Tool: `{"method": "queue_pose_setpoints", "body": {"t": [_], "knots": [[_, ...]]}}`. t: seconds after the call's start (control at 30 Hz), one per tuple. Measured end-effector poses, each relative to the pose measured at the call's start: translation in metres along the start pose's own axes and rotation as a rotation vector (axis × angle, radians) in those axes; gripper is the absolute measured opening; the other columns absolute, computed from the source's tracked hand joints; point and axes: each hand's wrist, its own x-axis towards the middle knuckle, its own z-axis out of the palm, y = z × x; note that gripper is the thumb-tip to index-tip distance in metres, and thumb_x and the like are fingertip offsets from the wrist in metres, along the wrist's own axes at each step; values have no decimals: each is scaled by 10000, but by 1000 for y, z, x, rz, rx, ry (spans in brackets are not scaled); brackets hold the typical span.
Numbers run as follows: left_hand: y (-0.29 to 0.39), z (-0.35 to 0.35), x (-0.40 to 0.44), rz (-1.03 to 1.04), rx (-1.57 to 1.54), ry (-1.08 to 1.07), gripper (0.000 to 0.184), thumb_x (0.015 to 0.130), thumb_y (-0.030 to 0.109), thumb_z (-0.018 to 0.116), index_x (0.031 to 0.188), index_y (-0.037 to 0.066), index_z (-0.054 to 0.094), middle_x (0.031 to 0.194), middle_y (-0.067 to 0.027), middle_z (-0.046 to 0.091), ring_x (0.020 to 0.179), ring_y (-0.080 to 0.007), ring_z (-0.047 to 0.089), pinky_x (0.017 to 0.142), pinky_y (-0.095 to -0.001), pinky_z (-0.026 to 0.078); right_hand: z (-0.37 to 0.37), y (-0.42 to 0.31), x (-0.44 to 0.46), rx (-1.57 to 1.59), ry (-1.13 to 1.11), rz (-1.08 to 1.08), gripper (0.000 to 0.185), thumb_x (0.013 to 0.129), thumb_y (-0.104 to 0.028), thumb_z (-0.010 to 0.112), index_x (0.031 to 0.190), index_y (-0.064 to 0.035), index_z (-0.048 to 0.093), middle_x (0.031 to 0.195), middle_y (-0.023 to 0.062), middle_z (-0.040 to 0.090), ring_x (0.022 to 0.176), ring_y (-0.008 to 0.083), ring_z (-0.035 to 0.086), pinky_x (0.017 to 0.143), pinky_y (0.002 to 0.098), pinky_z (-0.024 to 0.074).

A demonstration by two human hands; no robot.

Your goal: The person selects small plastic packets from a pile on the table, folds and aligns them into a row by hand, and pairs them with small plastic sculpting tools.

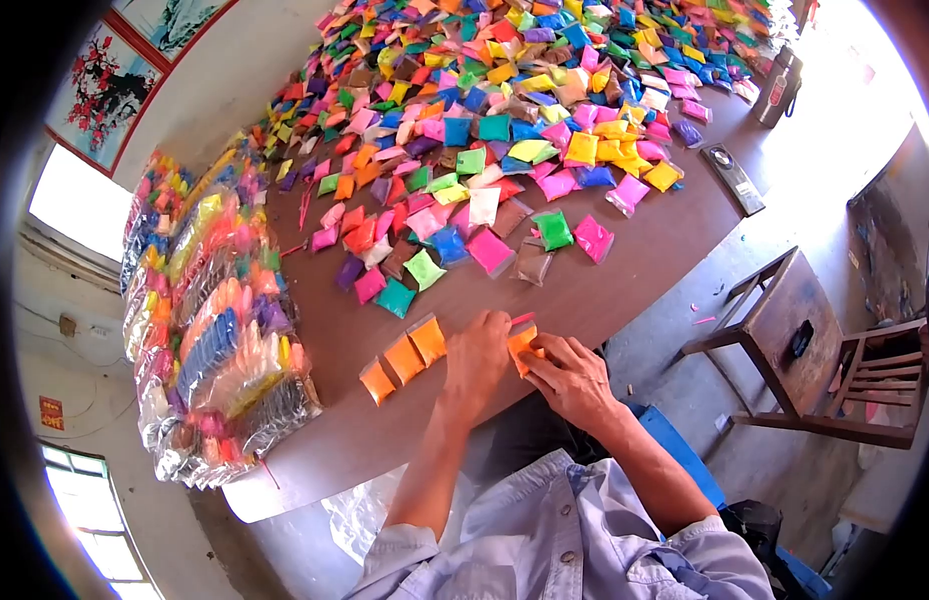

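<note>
My right hand (573,375) is closed on a small clear bag of orange material (522,343), thumb and fingers pressed against its side. Just left of it, my left hand (480,352) is closed, its fingers curled near the bag's upper edge. A thin pink strip (524,319) sticks out from the left fingertips, above the orange bag. Beside my left hand, three more orange bags lie in a slanted row on the brown table; the middle one (404,358) touches or nearly touches its neighbour.
A large heap of small colourful bags (485,130) covers the table's far part. Big clear sacks of packets (220,330) stand at the left edge. A dark long object (733,180) and a bottle (780,88) are at the right edge. A wooden chair (795,330) stands right.
</note>
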Motion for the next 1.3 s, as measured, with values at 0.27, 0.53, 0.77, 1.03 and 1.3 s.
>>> {"method": "queue_pose_setpoints", "body": {"t": [0.27,0.53,0.77,1.03,1.3], "knots": [[0,0,-38,-32,-104,177,86,1006,166,619,1014,84,644,905,-132,686,828,-376,696,689,-467,553,-2,-5,6,-15,4,9,296,774,-101,820,1062,-119,750,1139,72,658,903,266,668,740,382,566],[13,-8,-42,-108,-234,161,93,983,139,643,1004,53,674,924,-165,696,838,-404,690,712,-475,552,-4,-10,10,1,0,29,292,780,-74,795,1058,-144,741,1115,56,645,873,255,653,756,387,556],[-3,-14,-58,-145,-204,218,87,1010,165,623,993,82,644,884,-128,679,765,-373,696,663,-456,569,2,-10,10,-25,-27,38,316,736,-68,844,1037,-102,755,1152,93,678,974,290,692,799,392,584],[-2,10,-51,-94,-138,189,86,1002,167,626,993,85,649,874,-137,680,746,-364,700,658,-466,569,-2,-9,4,-6,-9,22,292,752,-38,827,1031,-81,755,1115,100,676,925,280,688,782,387,576],[19,-10,-33,16,-155,102,53,972,126,626,985,82,652,909,-122,681,824,-364,697,676,-461,562,-5,-7,0,39,-11,-15,300,778,-19,790,1070,-76,747,1147,104,666,913,278,667,790,382,557]]}}
